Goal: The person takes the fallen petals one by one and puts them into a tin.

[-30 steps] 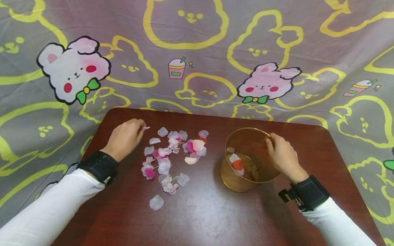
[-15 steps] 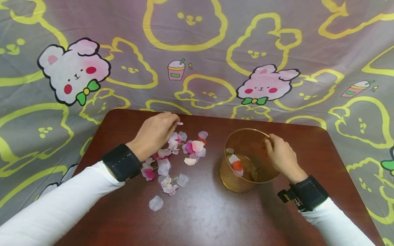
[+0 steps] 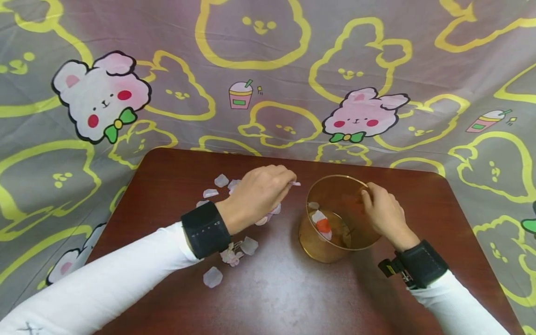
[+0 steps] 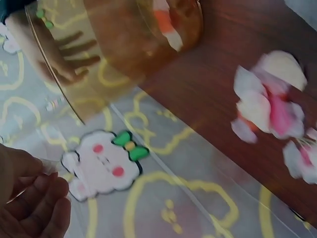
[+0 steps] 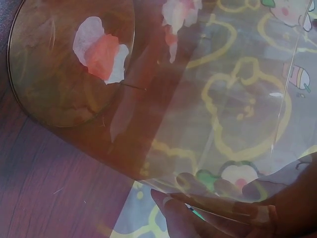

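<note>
Brown table with petals, cup

On the table, the petals lie left of the cup; my left hand hangs between them, my right hand at the cup's right rim.

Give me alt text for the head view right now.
The left hand pinches a pale petal beside the amber cup, whose rim the right hand grips. Loose petals lie on the brown table.
</note>
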Demonstrator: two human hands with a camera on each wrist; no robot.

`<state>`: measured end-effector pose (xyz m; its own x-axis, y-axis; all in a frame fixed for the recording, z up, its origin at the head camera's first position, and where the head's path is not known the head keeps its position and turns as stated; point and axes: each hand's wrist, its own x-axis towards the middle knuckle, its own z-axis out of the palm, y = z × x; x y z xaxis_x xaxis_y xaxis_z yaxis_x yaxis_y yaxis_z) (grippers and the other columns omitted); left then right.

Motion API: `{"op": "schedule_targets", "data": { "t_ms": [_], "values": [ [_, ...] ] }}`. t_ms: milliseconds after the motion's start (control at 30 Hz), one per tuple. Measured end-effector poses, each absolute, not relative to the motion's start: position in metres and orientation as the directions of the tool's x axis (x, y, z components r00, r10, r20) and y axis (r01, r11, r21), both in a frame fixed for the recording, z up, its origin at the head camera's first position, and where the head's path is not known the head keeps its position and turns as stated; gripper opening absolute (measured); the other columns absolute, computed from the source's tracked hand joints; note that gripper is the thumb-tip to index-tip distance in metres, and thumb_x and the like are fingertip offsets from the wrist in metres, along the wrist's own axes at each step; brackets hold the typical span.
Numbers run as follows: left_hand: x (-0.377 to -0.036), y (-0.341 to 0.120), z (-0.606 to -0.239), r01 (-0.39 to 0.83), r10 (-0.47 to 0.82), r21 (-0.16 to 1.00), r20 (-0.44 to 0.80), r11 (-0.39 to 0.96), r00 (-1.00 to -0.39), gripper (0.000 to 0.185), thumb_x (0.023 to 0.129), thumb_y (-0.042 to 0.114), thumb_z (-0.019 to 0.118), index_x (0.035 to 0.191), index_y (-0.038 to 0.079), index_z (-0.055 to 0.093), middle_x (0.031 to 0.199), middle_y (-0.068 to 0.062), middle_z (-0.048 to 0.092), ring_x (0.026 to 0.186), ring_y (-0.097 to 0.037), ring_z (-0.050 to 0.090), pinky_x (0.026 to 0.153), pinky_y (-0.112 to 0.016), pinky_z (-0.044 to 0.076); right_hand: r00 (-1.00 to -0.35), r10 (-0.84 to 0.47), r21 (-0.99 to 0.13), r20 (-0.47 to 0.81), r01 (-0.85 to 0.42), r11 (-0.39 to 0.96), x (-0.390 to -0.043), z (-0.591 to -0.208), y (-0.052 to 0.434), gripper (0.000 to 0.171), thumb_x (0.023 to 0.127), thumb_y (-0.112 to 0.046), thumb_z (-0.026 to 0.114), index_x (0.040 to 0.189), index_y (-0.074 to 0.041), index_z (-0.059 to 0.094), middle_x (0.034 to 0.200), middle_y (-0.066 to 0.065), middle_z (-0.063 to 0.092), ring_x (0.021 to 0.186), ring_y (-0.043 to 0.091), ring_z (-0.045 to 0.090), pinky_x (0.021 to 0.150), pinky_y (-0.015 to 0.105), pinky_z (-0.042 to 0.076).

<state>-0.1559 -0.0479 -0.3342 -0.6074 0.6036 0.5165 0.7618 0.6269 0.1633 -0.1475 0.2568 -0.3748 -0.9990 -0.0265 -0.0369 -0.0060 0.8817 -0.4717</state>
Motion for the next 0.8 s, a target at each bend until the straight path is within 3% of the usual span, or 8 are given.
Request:
{"op": "schedule_targets", "data": {
  "t_ms": [300, 567, 800],
  "values": [
    [-0.141, -0.013, -0.341, 0.815, 0.706, 0.045, 0.473, 0.578, -0.527, 0.005, 0.096, 0.015, 0.066, 0.096, 0.014, 0.071, 0.089, 0.002, 0.071, 0.082, -0.016, 0.066, 0.071, -0.028, 0.051, -0.999, -0.022, -0.464, -0.035, -0.003, 0.886, -0.147, -0.374, 0.256, 0.029, 0.109, -0.023, 0.04, 0.103, -0.007, 0.064, 0.08, 0.009, 0.069, 0.063, 0.019, 0.06, 0.052, 0.033, 0.038],
    [-0.132, 0.008, -0.349, 0.831, 0.77, -0.004, 0.38, 0.556, -0.513, 0.009, 0.098, 0.02, 0.064, 0.098, 0.018, 0.073, 0.091, 0.005, 0.073, 0.093, -0.014, 0.067, 0.091, -0.03, 0.049, -0.999, -0.022, -0.459, -0.041, -0.001, 0.888, -0.146, -0.373, 0.256, 0.028, 0.109, -0.023, 0.04, 0.106, -0.007, 0.063, 0.081, 0.01, 0.07, 0.065, 0.02, 0.061, 0.052, 0.033, 0.038],
    [-0.127, 0.019, -0.355, 0.838, 0.799, -0.032, 0.322, 0.545, -0.508, 0.011, 0.098, 0.023, 0.063, 0.098, 0.021, 0.074, 0.09, 0.009, 0.073, 0.095, -0.011, 0.067, 0.093, -0.029, 0.047, -0.999, -0.025, -0.466, -0.037, -0.005, 0.885, -0.146, -0.373, 0.256, 0.029, 0.109, -0.023, 0.04, 0.106, -0.007, 0.064, 0.084, 0.011, 0.072, 0.069, 0.022, 0.065, 0.054, 0.032, 0.04]
  ]
}}
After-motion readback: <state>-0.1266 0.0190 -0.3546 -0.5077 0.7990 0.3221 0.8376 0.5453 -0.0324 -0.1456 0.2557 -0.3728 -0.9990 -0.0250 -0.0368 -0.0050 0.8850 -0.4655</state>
